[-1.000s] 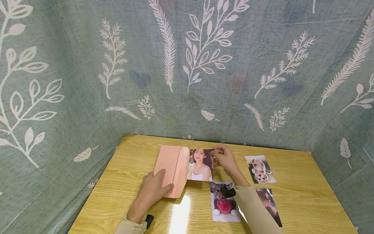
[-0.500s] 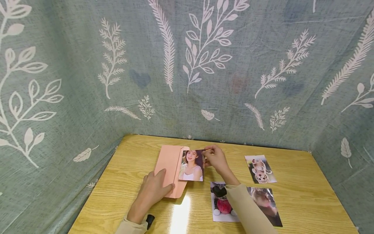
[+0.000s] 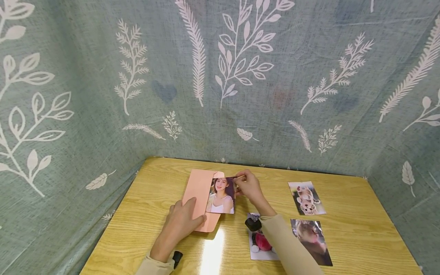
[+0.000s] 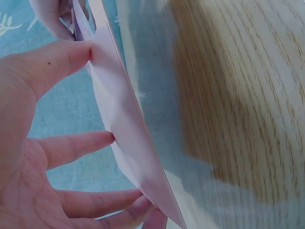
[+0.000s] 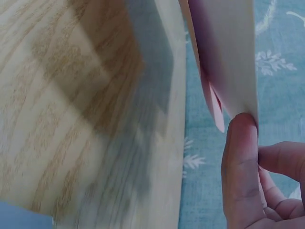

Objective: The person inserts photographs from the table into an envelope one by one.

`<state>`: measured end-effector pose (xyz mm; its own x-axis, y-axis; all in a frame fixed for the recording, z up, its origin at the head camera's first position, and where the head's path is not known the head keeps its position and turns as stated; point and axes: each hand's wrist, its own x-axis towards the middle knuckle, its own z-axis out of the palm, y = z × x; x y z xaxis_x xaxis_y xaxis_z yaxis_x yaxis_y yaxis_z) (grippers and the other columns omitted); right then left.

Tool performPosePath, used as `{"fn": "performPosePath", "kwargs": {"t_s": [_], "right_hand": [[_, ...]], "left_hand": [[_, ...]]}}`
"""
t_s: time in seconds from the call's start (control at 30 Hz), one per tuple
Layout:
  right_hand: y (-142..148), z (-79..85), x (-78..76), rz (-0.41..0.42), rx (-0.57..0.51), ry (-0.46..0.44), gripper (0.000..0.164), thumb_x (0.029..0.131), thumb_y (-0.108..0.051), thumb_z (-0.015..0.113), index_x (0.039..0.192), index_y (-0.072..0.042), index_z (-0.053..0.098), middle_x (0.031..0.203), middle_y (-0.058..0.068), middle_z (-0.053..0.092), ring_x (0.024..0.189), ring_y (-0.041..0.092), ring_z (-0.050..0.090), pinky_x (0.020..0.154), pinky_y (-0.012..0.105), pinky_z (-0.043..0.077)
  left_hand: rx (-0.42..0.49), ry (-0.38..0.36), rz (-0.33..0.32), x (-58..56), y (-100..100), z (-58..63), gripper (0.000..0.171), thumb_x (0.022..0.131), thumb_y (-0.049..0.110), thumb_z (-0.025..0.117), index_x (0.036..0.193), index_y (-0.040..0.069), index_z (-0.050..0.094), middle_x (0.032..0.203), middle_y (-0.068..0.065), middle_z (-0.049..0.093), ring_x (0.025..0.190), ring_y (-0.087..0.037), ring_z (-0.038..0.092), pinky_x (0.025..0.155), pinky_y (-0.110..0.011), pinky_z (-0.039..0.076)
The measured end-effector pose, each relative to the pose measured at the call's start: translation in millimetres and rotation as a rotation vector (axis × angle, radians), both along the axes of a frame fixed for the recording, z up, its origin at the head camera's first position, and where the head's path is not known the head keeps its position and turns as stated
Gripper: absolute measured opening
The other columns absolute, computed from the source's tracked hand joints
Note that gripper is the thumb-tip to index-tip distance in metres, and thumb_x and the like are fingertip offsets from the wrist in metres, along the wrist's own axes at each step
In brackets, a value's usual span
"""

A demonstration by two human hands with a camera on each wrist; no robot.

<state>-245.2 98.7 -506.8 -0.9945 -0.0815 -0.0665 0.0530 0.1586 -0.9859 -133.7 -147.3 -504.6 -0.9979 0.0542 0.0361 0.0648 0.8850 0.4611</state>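
A pink envelope lies at the table's middle left, flap to the right. My left hand presses on its lower left part, fingers spread; in the left wrist view the fingertips touch the paper's upper face. My right hand pinches a portrait photo by its upper right edge, between thumb and fingers. The photo lies over the flap, its left edge along the envelope's mouth; whether that edge is inside, I cannot tell. In the right wrist view the photo's pale back shows above the fingers.
A kitten photo lies at the right, with another animal photo nearer the front. My right forearm partly covers a photo of a cat with a red ball. A patterned curtain hangs behind the wooden table.
My right hand has moved the portrait photo leftward, from beside the envelope onto its flap and up to the mouth. The left hand and envelope have hardly moved.
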Motion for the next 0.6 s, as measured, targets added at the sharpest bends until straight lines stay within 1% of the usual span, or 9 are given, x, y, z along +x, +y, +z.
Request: {"fn": "performPosePath", "kwargs": {"t_s": [0.17, 0.33, 0.5, 0.6], "right_hand": [[-5, 1.7, 2.0, 0.01, 0.029, -0.015, 0.02, 0.095, -0.004, 0.065, 0.112, 0.002, 0.059, 0.085, 0.016, 0.062, 0.054, 0.021, 0.064, 0.059, 0.056, 0.056], [-8, 0.6, 1.5, 0.011, 0.037, -0.014, 0.02, 0.094, -0.005, 0.066, 0.112, 0.002, 0.059, 0.083, 0.016, 0.063, 0.051, 0.02, 0.063, 0.057, 0.057, 0.055], [-12, -0.9, 1.3, 0.013, 0.024, -0.025, 0.019, 0.094, -0.004, 0.066, 0.11, 0.002, 0.059, 0.087, 0.02, 0.065, 0.055, 0.024, 0.066, 0.06, 0.056, 0.056], [-15, -0.4, 1.1, 0.022, 0.0, -0.044, 0.018, 0.096, -0.004, 0.064, 0.112, 0.002, 0.059, 0.088, 0.019, 0.064, 0.056, 0.025, 0.067, 0.063, 0.056, 0.056]], "left_hand": [[-0.002, 0.007, -0.001, 0.8, 1, 0.0, 0.068, 0.081, 0.045, 0.079, 0.134, 0.006, 0.061, 0.126, -0.023, 0.061, 0.108, -0.053, 0.052, 0.08, -0.065, 0.046], [-0.001, 0.01, -0.003, 0.9, 1, 0.5, 0.068, 0.081, 0.045, 0.079, 0.134, 0.005, 0.061, 0.125, -0.023, 0.061, 0.107, -0.052, 0.052, 0.08, -0.064, 0.046], [0.0, 0.001, -0.005, 1.6, 1, 0.7, 0.068, 0.081, 0.045, 0.079, 0.134, 0.005, 0.061, 0.125, -0.023, 0.061, 0.108, -0.052, 0.052, 0.081, -0.064, 0.046], [0.003, -0.007, -0.004, 2.1, 1, 1.6, 0.069, 0.081, 0.045, 0.079, 0.134, 0.005, 0.061, 0.125, -0.024, 0.061, 0.108, -0.052, 0.052, 0.082, -0.064, 0.046]]}}
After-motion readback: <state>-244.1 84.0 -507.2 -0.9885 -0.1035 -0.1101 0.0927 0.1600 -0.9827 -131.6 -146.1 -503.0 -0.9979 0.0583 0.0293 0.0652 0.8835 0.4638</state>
